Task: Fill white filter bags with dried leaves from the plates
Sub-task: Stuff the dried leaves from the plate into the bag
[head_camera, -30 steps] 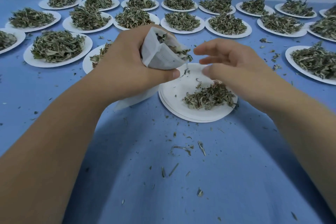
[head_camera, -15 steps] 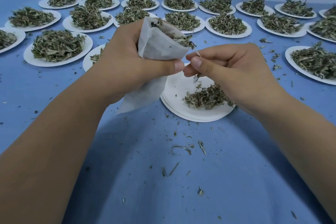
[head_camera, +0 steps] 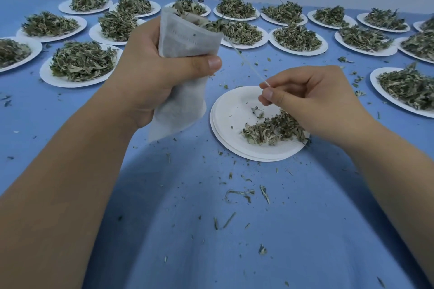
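Main worry from my end: the filter bag (head_camera: 187,40), held up-left of the near plate (head_camera: 234,110), has leaves poking out of its mouth while the drawstring (head_camera: 246,63) runs taut from that mouth down to the right hand (head_camera: 312,98). If the cord gets yanked now, I reckon stems jam in the closure, the mouth won't cinch, and bits drop short of the plate onto the cloth (head_camera: 211,230). A hard pull could also tear the thin fabric or snap the cord, which looks v. fine. The left hand (head_camera: 150,70) is wrapped round the bag's middle, thumb across the front. Too tight a squeeze prob. pushes more leaf out the top. The right hand, over the plate's far-right part, pinches the cord end btwn thumb & forefinger, other fingers curled in. Bag is white, limp, semi-sheer non-woven w/ faint print, its lower corner hanging slack just left of the plate. The leaves on the plate (head_camera: 274,129) are a small grey-green heap, dry, curled, brittle-looking. The plate is round, shallow, matte white, prob. paper, stacked on at least one more. The full plates (head_camera: 47,75) sit in rows beyond it & to both sides. The cloth is smooth blue, littered w/ crumbs.
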